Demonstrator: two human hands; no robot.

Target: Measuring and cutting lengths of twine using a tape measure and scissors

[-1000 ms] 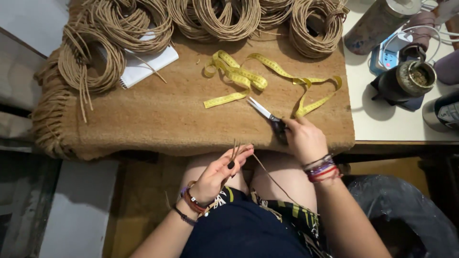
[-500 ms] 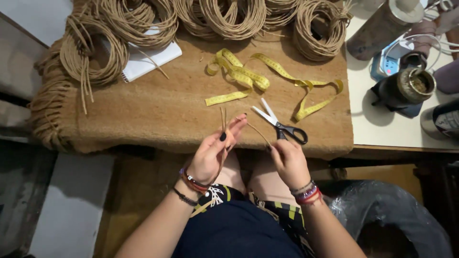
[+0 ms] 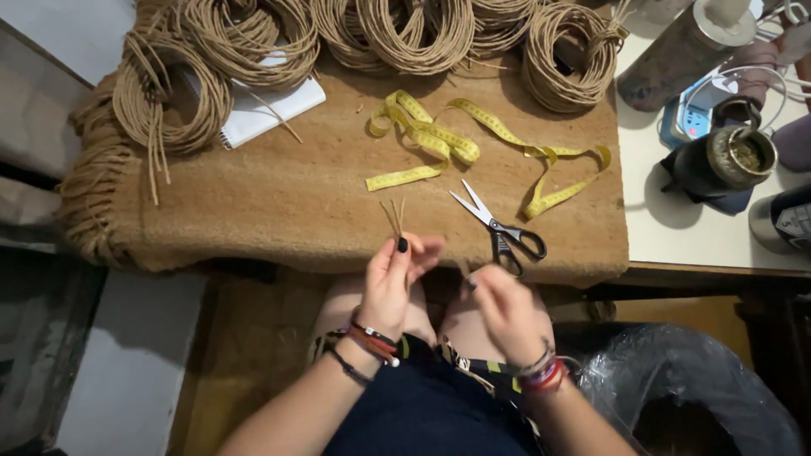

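Left hand — grip pinching short tan jute cord ends, upright at table edge. Right hand blurred, grip unclear. Black-handled steel scissors at two o'clock — likely trimming.

Just beyond our fingers the surface lies bare, open to the left. Scissors block the right; the tape crosses farther ahead, and cord coils wall the far edge.
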